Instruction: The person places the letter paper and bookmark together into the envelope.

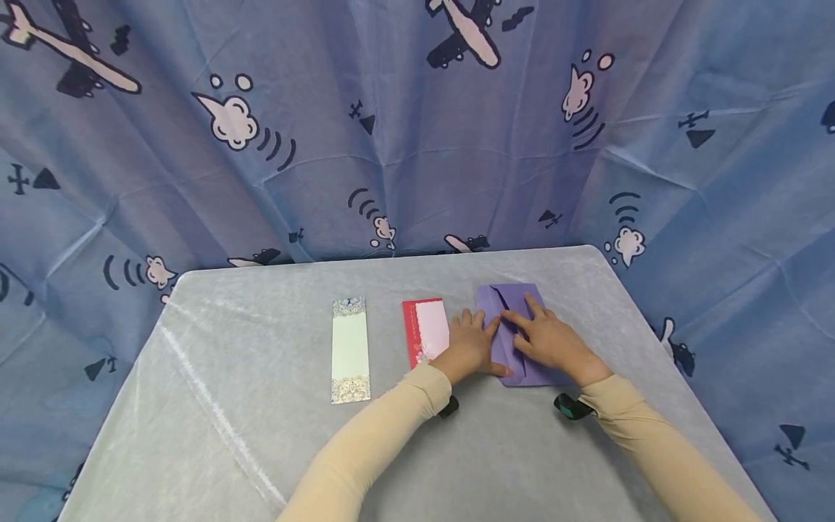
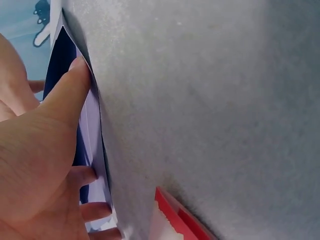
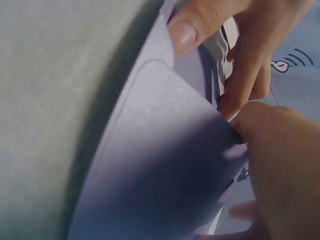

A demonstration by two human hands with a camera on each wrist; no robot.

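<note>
A purple paper envelope (image 1: 543, 374) lies on the right part of the table, with its folded flaps facing up. My left hand (image 1: 471, 344) has its fingers spread over the left edge and touches the left flap. In the left wrist view, the thumb (image 2: 77, 75) rests along a lifted paper edge. From the right, my right hand (image 1: 554, 341) touches the middle of the envelope with fingers extended. The right wrist view has its thumb at the edge of the broad flap (image 3: 150, 165), where the fingertip is partly hidden.
Left of the envelope lies a red envelope with a pale pink panel (image 1: 432, 326), partly behind my left wrist. Farther left is a long pale card with patterned ends (image 1: 350, 348). The grey cloth-covered table (image 1: 248, 348) meets a blue airplane-print curtain (image 1: 391, 130) behind.
</note>
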